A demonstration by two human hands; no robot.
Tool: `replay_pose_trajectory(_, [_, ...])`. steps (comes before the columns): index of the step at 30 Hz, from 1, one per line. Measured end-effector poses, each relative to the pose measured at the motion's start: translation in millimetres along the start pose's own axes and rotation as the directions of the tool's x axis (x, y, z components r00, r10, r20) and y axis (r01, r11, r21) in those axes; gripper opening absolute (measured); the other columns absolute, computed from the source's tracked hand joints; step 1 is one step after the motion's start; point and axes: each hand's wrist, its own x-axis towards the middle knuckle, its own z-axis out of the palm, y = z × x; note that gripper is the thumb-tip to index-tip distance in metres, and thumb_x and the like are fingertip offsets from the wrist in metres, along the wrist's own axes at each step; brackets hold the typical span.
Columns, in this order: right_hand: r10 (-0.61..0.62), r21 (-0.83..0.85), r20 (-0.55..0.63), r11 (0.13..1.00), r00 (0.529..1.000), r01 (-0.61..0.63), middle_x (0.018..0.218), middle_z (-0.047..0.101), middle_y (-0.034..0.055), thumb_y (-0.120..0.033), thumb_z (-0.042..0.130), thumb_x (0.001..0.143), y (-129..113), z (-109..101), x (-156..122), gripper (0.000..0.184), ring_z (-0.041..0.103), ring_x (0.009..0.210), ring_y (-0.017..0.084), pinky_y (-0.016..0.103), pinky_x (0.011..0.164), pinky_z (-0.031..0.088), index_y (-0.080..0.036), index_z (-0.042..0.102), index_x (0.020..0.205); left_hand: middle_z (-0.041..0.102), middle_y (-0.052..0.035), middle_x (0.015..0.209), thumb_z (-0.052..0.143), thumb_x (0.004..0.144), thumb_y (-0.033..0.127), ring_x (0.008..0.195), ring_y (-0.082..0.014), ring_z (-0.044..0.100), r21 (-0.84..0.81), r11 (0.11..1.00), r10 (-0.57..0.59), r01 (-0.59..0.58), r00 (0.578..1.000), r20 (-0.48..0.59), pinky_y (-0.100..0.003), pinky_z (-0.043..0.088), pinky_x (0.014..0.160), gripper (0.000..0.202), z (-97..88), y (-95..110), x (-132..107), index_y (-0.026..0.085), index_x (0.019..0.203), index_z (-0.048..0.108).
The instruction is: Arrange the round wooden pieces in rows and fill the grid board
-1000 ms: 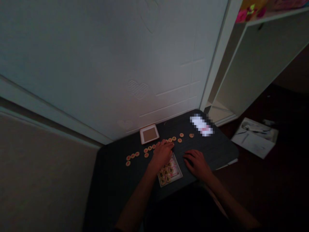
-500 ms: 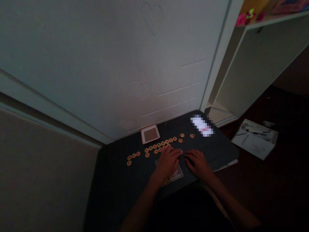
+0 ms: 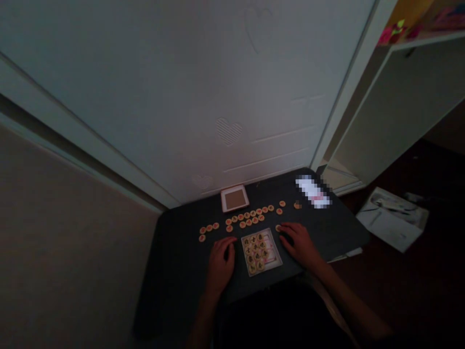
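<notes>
My left hand [image 3: 221,261] rests on the dark table just left of a shallow white box tray [image 3: 275,257]; its fingers are stretched forward, the thumb apart, and it holds nothing. In the tray lie several round Chinese chess pieces with dark characters [image 3: 255,247]. On the other side of the tray, my right hand [image 3: 298,245] lies with fingers slightly bent and thumb apart. Its fingertips are at the edge of a single Chinese chess piece [image 3: 278,228], which lies flat on the table. Beyond both hands, red-marked pieces [image 3: 247,215] form uneven rows.
A box lid [image 3: 235,198] with a brown inside lies by the white panelled door [image 3: 199,87]. At the table's back right is a bright, pixelated object [image 3: 313,191], with a lone piece [image 3: 297,205] near it. A white box [image 3: 392,218] is on the floor at right.
My left hand has moved left, off the tray and away from the single piece, uncovering the dark-marked pieces. My right hand is now at that piece. The whole view has shifted slightly.
</notes>
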Motion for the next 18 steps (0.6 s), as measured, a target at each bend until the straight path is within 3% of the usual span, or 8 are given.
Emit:
replay_pose_trajectory(5, [-0.007, -0.012, 0.018, 1.000, 1.000, 0.007, 0.122, 0.068, 0.0089, -0.029, 0.058, 0.096, -2.8, 8.2, 10.6, 0.025, 0.060, 0.113, 0.028, 0.048, 0.097, 0.047, -0.026, 0.067, 0.120, 0.073, -0.0067, 0.109, 0.051, 0.097, 0.032, 0.104, -0.0240, 0.068, -0.010, 0.998, -0.063, 0.063, 0.998, -0.001, -0.045, 0.054, 0.095, 0.024, 5.9, -7.7, -17.7, 0.024, 0.110, 0.070])
replay_pose_trajectory(11, [0.005, 0.035, 0.000, 0.999, 1.000, -0.005, 0.110, 0.074, 0.0073, -0.033, 0.060, 0.096, -0.4, 8.5, 15.3, 0.020, 0.065, 0.105, 0.026, 0.046, 0.094, 0.049, -0.024, 0.069, 0.111, 0.073, -0.0076, 0.107, 0.050, 0.098, 0.031, 0.102, -0.0236, 0.068, 0.008, 0.999, -0.050, 0.050, 0.998, -0.035, -0.045, 0.054, 0.094, 0.025, 6.8, -3.5, -16.8, 0.022, 0.109, 0.070])
replay_pose_trajectory(18, [0.079, 0.192, -0.074, 0.979, 0.994, -0.064, 0.108, 0.074, 0.0068, -0.038, 0.061, 0.094, -4.6, 3.2, 11.8, 0.022, 0.069, 0.101, 0.025, 0.045, 0.093, 0.055, -0.025, 0.070, 0.110, 0.074, -0.0075, 0.105, 0.050, 0.099, 0.030, 0.100, -0.0232, 0.069, 0.000, 0.999, -0.052, 0.052, 0.998, -0.026, -0.044, 0.054, 0.094, 0.024, 5.8, -3.8, -17.9, 0.022, 0.108, 0.070])
